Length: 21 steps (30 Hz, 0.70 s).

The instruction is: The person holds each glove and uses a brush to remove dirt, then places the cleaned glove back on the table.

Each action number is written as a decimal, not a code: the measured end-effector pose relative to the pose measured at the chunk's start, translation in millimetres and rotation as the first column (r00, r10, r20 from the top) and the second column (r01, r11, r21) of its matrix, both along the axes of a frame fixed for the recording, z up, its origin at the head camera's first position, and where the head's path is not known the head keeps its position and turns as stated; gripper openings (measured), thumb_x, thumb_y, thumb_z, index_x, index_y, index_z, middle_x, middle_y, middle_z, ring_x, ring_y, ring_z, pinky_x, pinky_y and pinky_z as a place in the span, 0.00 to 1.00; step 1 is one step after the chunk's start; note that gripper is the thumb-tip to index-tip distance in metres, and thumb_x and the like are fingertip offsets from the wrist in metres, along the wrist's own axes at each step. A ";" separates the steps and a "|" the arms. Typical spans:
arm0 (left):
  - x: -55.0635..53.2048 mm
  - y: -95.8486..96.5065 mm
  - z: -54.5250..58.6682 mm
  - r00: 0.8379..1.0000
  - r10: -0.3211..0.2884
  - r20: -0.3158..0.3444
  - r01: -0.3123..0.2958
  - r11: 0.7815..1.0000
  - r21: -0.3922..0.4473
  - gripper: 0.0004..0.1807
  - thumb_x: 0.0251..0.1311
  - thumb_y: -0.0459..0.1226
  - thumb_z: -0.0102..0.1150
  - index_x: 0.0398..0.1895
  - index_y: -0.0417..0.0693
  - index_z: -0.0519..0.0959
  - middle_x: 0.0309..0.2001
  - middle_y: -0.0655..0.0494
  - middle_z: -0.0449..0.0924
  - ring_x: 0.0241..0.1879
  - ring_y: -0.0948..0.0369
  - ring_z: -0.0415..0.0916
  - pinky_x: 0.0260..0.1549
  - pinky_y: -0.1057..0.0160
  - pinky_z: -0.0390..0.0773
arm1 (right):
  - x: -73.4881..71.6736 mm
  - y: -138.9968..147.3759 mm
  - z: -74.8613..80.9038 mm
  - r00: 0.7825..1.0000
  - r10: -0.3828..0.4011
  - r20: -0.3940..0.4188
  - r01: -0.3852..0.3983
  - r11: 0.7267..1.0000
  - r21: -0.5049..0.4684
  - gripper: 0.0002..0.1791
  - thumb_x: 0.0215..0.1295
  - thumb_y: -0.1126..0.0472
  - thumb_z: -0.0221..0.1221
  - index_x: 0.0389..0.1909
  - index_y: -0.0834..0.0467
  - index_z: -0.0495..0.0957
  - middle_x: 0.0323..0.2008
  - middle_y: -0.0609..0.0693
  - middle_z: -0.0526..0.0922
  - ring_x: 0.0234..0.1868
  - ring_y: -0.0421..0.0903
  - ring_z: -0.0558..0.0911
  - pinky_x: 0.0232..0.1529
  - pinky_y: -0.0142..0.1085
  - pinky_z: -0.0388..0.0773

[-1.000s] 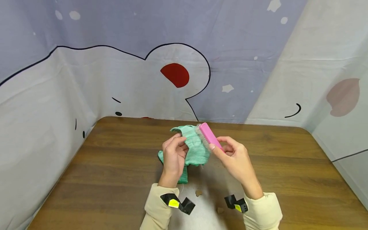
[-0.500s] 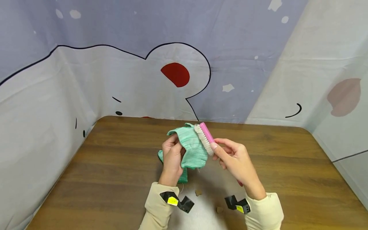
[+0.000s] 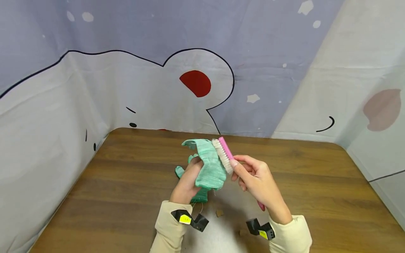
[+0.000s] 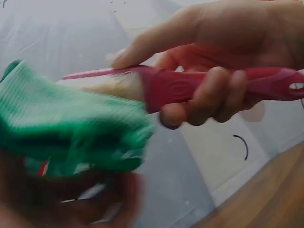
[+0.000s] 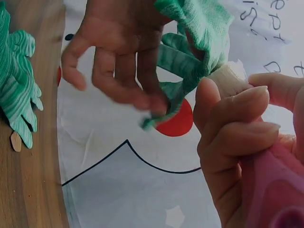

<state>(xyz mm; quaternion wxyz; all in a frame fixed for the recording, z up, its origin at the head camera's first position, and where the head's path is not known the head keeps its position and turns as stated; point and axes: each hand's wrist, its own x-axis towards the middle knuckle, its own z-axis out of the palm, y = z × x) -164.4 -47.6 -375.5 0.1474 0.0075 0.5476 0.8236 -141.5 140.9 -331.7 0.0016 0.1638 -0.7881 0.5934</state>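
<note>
My left hand [image 3: 187, 180] holds a green knit glove [image 3: 211, 168] raised above the table; the cloth hides part of the fingers. Loose glove fingers dangle beside that hand [image 5: 118, 61] in the right wrist view. In my right hand [image 3: 261, 179] is a pink scrubbing brush [image 3: 226, 149] with white bristles, which lie against the glove's right side. Its handle [image 4: 175, 88] runs back under the palm, thumb along the brush's back. A second green glove [image 5: 16, 80] lies on the table, partly hidden beneath the raised one in the head view.
Small brown pieces [image 3: 219, 213] lie on the wooden table [image 3: 133, 196] near the sleeves. A printed cloth backdrop [image 3: 152, 95] rises behind the table and at both sides. Each wrist carries a black camera mount [image 3: 190, 220].
The left hand has turned, and the raised glove now covers more of it. The brush has rolled to show its bristles from the side and shifted slightly left along the glove.
</note>
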 end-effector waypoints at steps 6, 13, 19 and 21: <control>-2.4 -11.7 -2.5 0.967 -0.253 -0.016 0.253 0.965 0.062 0.21 0.68 0.47 0.39 0.59 0.48 0.60 0.32 0.61 0.74 0.30 0.68 0.73 0.34 0.68 0.73 | 1.3 -2.3 -0.6 1.000 0.022 -0.009 -0.022 1.000 0.018 0.14 0.65 0.57 0.54 0.47 0.61 0.75 0.21 0.57 0.78 0.12 0.41 0.69 0.11 0.33 0.68; -2.3 -8.1 -4.0 0.964 -0.257 -0.063 0.265 0.940 0.215 0.10 0.67 0.46 0.44 0.48 0.57 0.67 0.27 0.63 0.76 0.26 0.69 0.74 0.30 0.69 0.74 | 2.5 -4.7 -0.6 1.000 0.001 -0.016 -0.001 1.000 0.020 0.14 0.64 0.58 0.56 0.47 0.61 0.75 0.21 0.57 0.77 0.12 0.41 0.69 0.12 0.32 0.67; -3.3 -5.9 -4.2 0.963 -0.262 -0.058 0.267 0.923 0.277 0.09 0.66 0.48 0.46 0.43 0.57 0.69 0.28 0.63 0.76 0.26 0.69 0.74 0.29 0.70 0.74 | 3.4 -5.1 0.7 1.000 -0.019 -0.014 0.019 1.000 0.003 0.14 0.63 0.58 0.57 0.46 0.61 0.75 0.21 0.57 0.77 0.12 0.41 0.69 0.12 0.32 0.68; -2.5 -7.1 -3.5 0.969 -0.246 -0.025 0.244 0.934 0.262 0.10 0.66 0.48 0.46 0.45 0.57 0.67 0.30 0.63 0.76 0.27 0.68 0.75 0.30 0.69 0.75 | 3.7 -5.0 0.9 1.000 -0.021 -0.018 0.021 1.000 0.004 0.14 0.63 0.58 0.57 0.46 0.61 0.75 0.21 0.57 0.77 0.12 0.40 0.69 0.12 0.32 0.68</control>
